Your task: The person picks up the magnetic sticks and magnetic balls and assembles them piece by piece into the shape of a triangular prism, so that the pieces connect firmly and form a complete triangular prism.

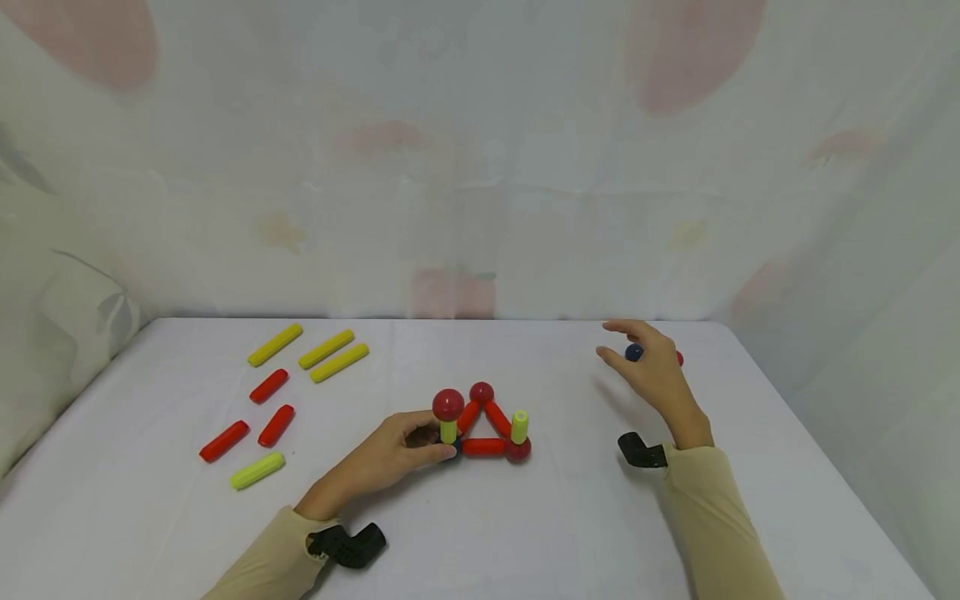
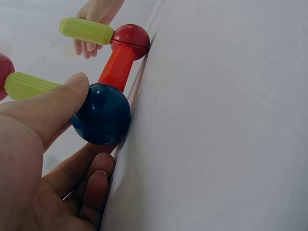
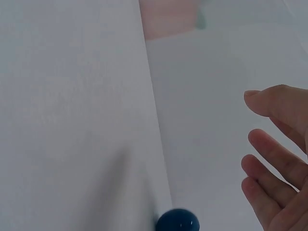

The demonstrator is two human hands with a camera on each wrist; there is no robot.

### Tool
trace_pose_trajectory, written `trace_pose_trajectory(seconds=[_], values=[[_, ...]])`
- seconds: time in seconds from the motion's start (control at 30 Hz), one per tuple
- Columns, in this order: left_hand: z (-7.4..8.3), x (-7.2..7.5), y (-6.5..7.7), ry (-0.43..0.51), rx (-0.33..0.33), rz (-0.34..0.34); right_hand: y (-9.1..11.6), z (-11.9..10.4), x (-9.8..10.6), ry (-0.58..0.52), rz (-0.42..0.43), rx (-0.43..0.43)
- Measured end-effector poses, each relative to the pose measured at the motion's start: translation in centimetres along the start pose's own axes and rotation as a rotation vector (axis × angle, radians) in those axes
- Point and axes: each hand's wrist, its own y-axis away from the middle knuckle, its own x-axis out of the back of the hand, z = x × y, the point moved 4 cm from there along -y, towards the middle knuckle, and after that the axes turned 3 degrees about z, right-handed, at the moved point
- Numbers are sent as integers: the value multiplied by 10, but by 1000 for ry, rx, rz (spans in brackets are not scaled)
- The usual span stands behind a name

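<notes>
My left hand [image 1: 386, 457] grips the dark blue ball [image 2: 102, 114] at the near left corner of a triangle built of balls and red rods [image 1: 484, 447]. From that ball a short lime rod [image 1: 448, 432] stands up, topped by a red ball [image 1: 448, 404]. Another lime rod [image 1: 520, 427] rises from the near right red ball [image 1: 518, 451], and a red ball [image 1: 482, 392] forms the far corner. Over the table's right side, my right hand [image 1: 654, 379] has thumb and fingers spread apart, holding nothing. Close to it is a loose blue ball [image 1: 634, 352].
Yellow rods [image 1: 339, 363] lie at the back left of the white table [image 1: 570, 517]. Nearer are several short red rods [image 1: 223, 442] and a lime rod [image 1: 257, 471]. A red ball [image 1: 680, 358] is partly hidden behind the right hand. A cloth backdrop [image 1: 525, 208] hangs along the far edge.
</notes>
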Motion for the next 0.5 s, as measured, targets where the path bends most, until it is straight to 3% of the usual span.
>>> trace_pose_trajectory(seconds=[0.2,0.5], values=[[0,0,1,-6,-4,2,2,17,7,14,-10,-62],[-2,1,0,-13,13,7,7,33,9,60,-91,-201]])
